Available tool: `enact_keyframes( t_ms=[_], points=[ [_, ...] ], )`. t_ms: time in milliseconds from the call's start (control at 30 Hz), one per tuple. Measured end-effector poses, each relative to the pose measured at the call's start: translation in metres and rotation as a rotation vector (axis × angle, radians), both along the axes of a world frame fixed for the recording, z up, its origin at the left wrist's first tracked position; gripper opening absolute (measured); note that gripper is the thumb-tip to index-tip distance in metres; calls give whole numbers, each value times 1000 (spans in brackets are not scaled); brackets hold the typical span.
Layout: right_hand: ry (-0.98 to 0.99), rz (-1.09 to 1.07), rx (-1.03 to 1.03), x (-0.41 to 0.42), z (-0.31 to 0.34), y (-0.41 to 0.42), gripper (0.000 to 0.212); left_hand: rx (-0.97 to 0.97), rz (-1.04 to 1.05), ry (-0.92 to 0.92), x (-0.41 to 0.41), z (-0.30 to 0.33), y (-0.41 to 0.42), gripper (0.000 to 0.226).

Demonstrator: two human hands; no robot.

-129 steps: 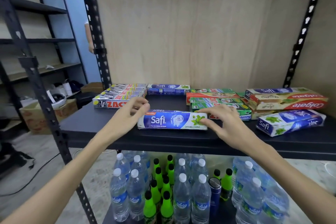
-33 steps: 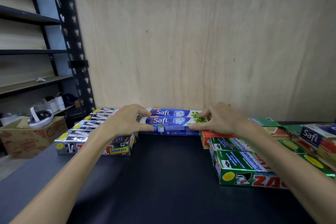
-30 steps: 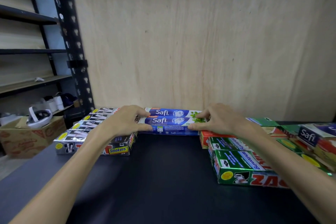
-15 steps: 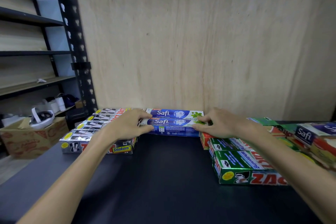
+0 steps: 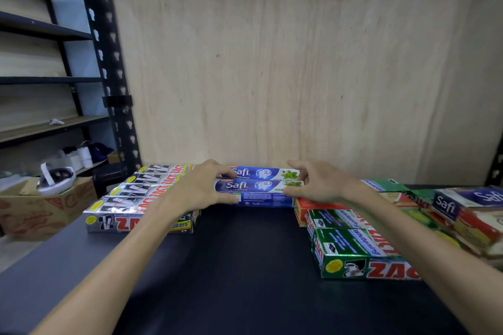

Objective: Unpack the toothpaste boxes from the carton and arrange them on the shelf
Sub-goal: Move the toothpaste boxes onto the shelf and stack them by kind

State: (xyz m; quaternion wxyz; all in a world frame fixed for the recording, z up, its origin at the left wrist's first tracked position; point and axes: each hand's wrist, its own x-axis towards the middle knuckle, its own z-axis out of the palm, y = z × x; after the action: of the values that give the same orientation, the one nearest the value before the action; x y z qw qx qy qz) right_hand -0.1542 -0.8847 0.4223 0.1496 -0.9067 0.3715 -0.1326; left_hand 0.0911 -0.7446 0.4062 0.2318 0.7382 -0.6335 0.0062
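Two blue Safi toothpaste boxes lie side by side at the back of the black shelf (image 5: 245, 266), against the plywood panel. The front Safi box (image 5: 255, 186) is held at both ends. My left hand (image 5: 198, 187) grips its left end, thumb on the front face and fingers reaching over the top. My right hand (image 5: 318, 183) grips the right end the same way, with its index finger stretched out over the rear Safi box (image 5: 261, 173).
Silver Zact boxes (image 5: 141, 198) form a row left of the Safi boxes. Green Zact boxes (image 5: 351, 253) and a red box (image 5: 302, 204) lie to the right, beside a loose pile (image 5: 462, 207). A cardboard carton (image 5: 32, 212) stands beyond the shelf's left post (image 5: 109, 76).
The Safi box went from the shelf's front edge to the back, in front of the other Safi box. Over the last second my hands stayed on its ends, nudging it slightly.
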Motion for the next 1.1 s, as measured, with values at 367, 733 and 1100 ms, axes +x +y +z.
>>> enact_keyframes(
  t_ms=[367, 733, 1100],
  points=[
    [-18, -125, 117, 6, 9, 0, 38, 1, -88, -95, -7, -5, -1, 54],
    [-288, -183, 294, 1, -5, -15, 36, -15, -164, 7, 5, -11, -14, 40],
    [-309, -147, 315, -4, 3, -19, 44, -15, -103, -151, -10, -13, -14, 41]
  ],
)
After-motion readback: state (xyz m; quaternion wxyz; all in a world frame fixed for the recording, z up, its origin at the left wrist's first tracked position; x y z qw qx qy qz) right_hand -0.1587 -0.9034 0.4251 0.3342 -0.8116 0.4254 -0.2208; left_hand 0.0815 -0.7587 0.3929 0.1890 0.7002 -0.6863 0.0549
